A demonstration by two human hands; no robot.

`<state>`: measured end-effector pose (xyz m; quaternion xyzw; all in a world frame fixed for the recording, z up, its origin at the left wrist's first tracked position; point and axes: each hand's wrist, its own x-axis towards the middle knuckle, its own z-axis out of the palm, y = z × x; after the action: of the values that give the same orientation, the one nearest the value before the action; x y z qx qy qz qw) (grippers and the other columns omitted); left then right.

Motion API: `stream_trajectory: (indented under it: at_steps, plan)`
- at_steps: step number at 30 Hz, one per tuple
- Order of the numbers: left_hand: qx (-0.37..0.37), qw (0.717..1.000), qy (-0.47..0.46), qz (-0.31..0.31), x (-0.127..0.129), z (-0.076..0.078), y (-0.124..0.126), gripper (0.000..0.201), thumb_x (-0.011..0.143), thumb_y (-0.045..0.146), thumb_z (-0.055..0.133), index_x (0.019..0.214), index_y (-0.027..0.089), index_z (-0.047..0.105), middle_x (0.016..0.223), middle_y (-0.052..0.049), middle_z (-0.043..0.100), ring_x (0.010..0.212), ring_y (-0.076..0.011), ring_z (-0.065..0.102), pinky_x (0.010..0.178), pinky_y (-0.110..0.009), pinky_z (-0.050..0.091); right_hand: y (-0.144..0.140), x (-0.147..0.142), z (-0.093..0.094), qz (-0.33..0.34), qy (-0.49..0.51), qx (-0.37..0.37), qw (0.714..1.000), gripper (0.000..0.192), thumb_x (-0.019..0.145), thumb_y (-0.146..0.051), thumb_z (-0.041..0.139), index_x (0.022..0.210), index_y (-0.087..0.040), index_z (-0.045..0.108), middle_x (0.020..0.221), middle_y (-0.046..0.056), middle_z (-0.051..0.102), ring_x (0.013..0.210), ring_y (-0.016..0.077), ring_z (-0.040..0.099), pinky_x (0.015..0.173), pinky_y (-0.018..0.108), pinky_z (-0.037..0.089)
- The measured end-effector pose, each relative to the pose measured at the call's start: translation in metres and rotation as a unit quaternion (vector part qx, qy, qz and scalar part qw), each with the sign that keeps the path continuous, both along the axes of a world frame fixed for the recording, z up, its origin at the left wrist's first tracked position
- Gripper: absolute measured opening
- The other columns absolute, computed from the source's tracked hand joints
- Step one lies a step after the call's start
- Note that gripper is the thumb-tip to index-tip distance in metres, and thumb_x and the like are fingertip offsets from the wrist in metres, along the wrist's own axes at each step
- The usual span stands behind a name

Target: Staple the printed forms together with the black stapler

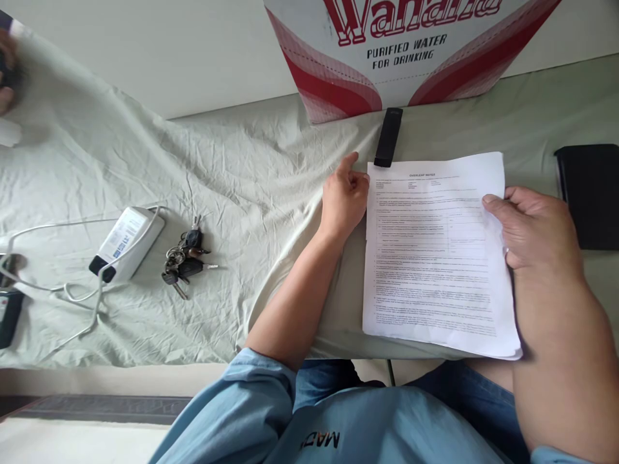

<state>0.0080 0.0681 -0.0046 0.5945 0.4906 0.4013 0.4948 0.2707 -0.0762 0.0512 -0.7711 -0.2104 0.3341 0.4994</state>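
White printed papers (435,270) lie over the cloth-covered surface (271,148).
Steadying seems the present step; next move probably calls for even edges. Right hand (539,225) pinches the right edge; left hand (344,200) curls beside the left, grip I cannot tell. Heading (422,174) faces away, long axis running near to far.

Lighting: bright, soft, diffuse; seemingly from the left. Pale green cloth (232,161): lightest at left, darker to the right of the left forearm (302,293). Shadows: faint, soft-edged, under the key bunch (193,239) and between printed sheets (435,258) and right forearm (556,335). Sheets: brightly lit; heading legible, fine print smeared. Carton lettering (406,51): clear. Black flat item (592,196): surface detail lost in darkness. Upper left edge: fingers (6,98) blurred. Distortion: wide-angle; right forearm stretched.
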Motion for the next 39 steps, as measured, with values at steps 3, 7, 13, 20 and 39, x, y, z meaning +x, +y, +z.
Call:
stream_trajectory:
  at_steps: [3,7,13,20,39]
  plan:
    - [0.013,0.997,0.075,-0.023,0.003,0.008,-0.002,0.027,0.102,0.009,0.068,0.118,0.023,0.084,0.071,0.006,0.066,0.068,-0.0167,0.059,0.081,-0.038,0.054,0.000,-0.001,0.002,-0.008,0.006,0.000,1.000,0.050,0.050,-0.051,0.113,0.077,-0.024,0.081,0.068,-0.001,0.072,0.062,0.0148,0.061,0.049,0.026,0.049]
    - [0.029,0.992,0.108,-0.056,0.004,0.018,-0.004,0.021,0.102,0.010,0.069,0.110,0.023,0.084,0.070,0.005,0.065,0.071,-0.0170,0.060,0.078,-0.037,0.049,0.001,0.000,0.003,-0.014,0.001,-0.001,1.000,0.046,0.055,-0.050,0.112,0.077,-0.024,0.081,0.067,-0.001,0.070,0.059,0.0153,0.060,0.047,0.027,0.047]
    - [0.009,0.988,0.143,-0.065,0.004,0.031,-0.005,0.018,0.106,0.011,0.069,0.107,0.021,0.084,0.062,0.007,0.059,0.066,-0.0170,0.057,0.077,-0.037,0.046,0.005,-0.001,0.005,-0.026,-0.010,0.011,1.000,0.044,0.055,-0.045,0.112,0.075,-0.022,0.080,0.066,-0.001,0.068,0.057,0.0136,0.059,0.046,0.026,0.046]
    - [0.010,0.974,0.202,-0.099,0.006,0.044,-0.009,0.015,0.107,0.011,0.070,0.100,0.022,0.078,0.065,0.007,0.060,0.067,-0.0161,0.054,0.078,-0.036,0.045,0.006,-0.002,0.011,-0.039,-0.024,-0.013,0.999,0.044,0.052,-0.045,0.111,0.072,-0.023,0.079,0.064,-0.002,0.065,0.053,0.0118,0.051,0.039,0.024,0.037]
    - [-0.093,0.992,0.078,-0.032,0.007,0.044,-0.010,0.019,0.104,0.005,0.074,0.111,0.021,0.070,0.067,0.010,0.063,0.067,-0.0120,0.058,0.073,-0.031,0.045,0.000,0.028,-0.005,-0.012,-0.022,0.048,0.999,0.072,0.026,-0.062,0.123,0.073,-0.024,0.085,0.071,0.000,0.080,0.061,0.0132,0.064,0.050,0.026,0.053]
